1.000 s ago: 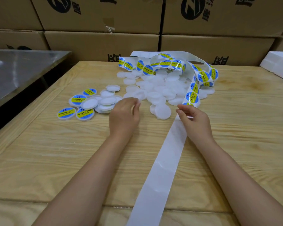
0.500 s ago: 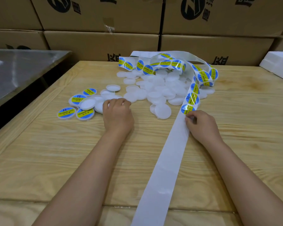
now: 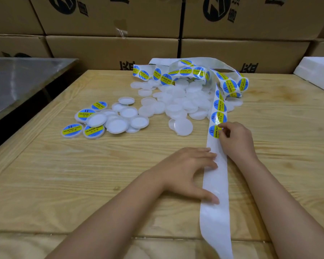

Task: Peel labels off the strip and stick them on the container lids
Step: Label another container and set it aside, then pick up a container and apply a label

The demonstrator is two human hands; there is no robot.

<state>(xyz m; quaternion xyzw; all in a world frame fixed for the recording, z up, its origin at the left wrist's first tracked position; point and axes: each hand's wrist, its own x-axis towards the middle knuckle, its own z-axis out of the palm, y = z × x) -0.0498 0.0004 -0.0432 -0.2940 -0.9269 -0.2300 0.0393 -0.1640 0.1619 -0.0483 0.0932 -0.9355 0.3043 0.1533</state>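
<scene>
On my feed the left hand [image 3: 187, 172] lies flat on the pale wooden bench [image 3: 82, 174]. Its fingers [image 3: 207, 156] are straight and slightly spread, and the tips and thumb press down on the long white paper backing strip [image 3: 216, 186]. That stretch of strip is bare of labels and runs from the near edge of the bench up towards the pile.

Just beyond it the right hand [image 3: 237, 142] sits at the strip's right edge. Its thumb and forefinger are curled in, pinching the rim of the round blue-and-yellow label [image 3: 214, 132], the nearest one on the strip. I cannot tell whether the label's edge has lifted off the backing.

More labels of the same kind follow it up the strip, which loops in loose coils at the far side of the bench over a heap of plain white round plastic lids [image 3: 181, 105]. Left of the heap lies a smaller cluster of white lids. Among and beside them are four labelled lids [image 3: 72, 130], well apart from both hands.

Brown cardboard boxes [image 3: 110, 51] with dark print are stacked behind the bench. A grey metal table [image 3: 17, 81] stands at the left, and a white foam block [image 3: 318, 71] sits at the far right.
</scene>
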